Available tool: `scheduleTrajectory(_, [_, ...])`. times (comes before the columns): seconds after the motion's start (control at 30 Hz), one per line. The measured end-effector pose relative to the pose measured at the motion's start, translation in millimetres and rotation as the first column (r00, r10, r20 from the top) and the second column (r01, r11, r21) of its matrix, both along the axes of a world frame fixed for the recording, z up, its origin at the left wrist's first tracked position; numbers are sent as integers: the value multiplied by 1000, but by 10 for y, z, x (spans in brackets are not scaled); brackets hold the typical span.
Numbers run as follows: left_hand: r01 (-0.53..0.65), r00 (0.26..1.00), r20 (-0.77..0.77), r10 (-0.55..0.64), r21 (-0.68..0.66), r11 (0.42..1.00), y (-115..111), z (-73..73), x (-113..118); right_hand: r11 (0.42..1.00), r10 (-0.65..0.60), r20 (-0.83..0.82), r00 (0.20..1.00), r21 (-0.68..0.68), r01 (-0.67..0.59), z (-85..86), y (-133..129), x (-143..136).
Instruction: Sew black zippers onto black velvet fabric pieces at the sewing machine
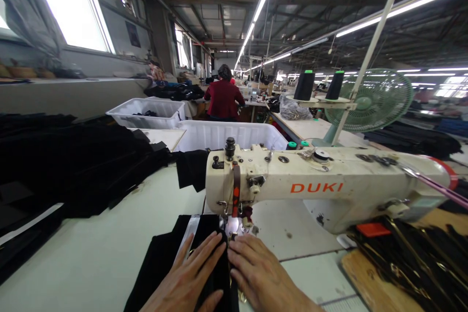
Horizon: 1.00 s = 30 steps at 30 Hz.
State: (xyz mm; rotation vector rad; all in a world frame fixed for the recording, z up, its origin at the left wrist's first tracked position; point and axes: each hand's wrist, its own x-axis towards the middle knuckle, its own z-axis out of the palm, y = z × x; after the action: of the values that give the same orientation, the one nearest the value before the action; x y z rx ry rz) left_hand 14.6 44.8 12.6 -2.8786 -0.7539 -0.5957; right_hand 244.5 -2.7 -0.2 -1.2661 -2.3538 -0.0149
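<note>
Left hand and right hand side by side, flat, fingers open, pressing black fabric on the table just before the sewing machine needle, seemingly beneath the presser foot.

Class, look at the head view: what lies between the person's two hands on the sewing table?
In the head view, a strip of black fabric shows between the left hand and right hand, running toward the sewing machine's needle.

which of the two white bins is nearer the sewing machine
The white bin right behind the sewing machine head; the other bin sits farther back and to the left, beside the black fabric pile.
</note>
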Motion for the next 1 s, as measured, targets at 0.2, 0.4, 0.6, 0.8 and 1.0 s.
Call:
scheduleTrajectory(0.2, [13,1000,4,-13,65,998,-25,-17,-31,1000,7,3,1000,17,-7,-37,16,5])
scheduleTrajectory(0.4, [-13,998,-62,20,114,993,-24,75,3,999,-43,-49,998,9,44,-24,16,17])
scheduleTrajectory(0.6, [-17,997,-71,28,145,989,0,30,-9,994,-38,76,996,101,30,-57,90,16])
scheduleTrajectory(0.8, [21,999,-36,-16,133,991,83,17,8,957,-36,96,995,289,7,-140,225,-13])
scheduleTrajectory(1.0, [16,998,-66,-12,52,999,171,127,96,918,-66,127,990,397,10,-198,380,7])
